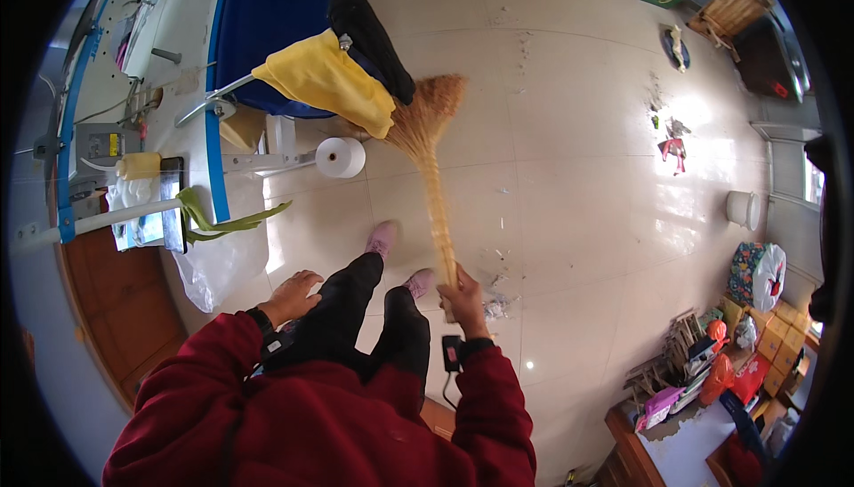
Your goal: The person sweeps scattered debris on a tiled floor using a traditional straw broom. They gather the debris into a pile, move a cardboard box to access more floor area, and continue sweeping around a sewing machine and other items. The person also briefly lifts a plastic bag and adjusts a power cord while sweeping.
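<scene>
My right hand is closed around the lower end of a straw broom's handle. The broom stretches away from me, and its brown bristle head fans out over the tiled floor, beside a yellow cloth and a black cloth that hang from the sewing table. Those cloths cover part of the head's left side. My left hand is held over my left thigh with its fingers apart, and nothing is in it.
Left stands a sewing table with a blue edge, a white thread cone and a green cloth strip. Scraps and a debris pile dot the floor. A white bucket and cardboard boxes line the right.
</scene>
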`<state>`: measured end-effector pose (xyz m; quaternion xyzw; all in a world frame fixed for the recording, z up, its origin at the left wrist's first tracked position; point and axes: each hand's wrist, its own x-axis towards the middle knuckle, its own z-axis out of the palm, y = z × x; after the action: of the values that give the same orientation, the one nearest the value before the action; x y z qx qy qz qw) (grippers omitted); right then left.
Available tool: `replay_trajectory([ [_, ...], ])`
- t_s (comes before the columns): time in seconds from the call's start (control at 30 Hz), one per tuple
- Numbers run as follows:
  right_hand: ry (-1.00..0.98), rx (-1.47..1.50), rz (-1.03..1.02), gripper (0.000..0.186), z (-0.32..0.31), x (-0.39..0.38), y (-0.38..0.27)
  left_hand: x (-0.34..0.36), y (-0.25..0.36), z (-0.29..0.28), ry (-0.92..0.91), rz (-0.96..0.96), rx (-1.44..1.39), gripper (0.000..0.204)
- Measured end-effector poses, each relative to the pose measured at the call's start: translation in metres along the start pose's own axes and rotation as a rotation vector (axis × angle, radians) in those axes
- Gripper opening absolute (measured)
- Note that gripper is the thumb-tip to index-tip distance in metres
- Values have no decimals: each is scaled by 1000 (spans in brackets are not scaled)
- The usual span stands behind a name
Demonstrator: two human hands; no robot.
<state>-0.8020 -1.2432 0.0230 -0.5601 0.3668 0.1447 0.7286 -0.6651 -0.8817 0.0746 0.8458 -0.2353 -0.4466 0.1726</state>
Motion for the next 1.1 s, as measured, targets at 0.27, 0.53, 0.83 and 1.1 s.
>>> replay_trajectory([
  [0.27, 7, -621, -258, 52, 123, 161, 4, -22, -25, 17, -93, -99, -37, 37],
  [0.53, 71, -1027, -118, 70, 85, 158, -18, -31, -24, 34, -103, -146, -74, 36],
  [0.83, 385, -679, -131, 73, 31, 34, 41, 2, -6, 50, -21, -93, -85, 34],
  [1.1, 468, -222, 35, 70, -16, -51, 81, 104, 43, 14, 246, 151, 19, 45],
])
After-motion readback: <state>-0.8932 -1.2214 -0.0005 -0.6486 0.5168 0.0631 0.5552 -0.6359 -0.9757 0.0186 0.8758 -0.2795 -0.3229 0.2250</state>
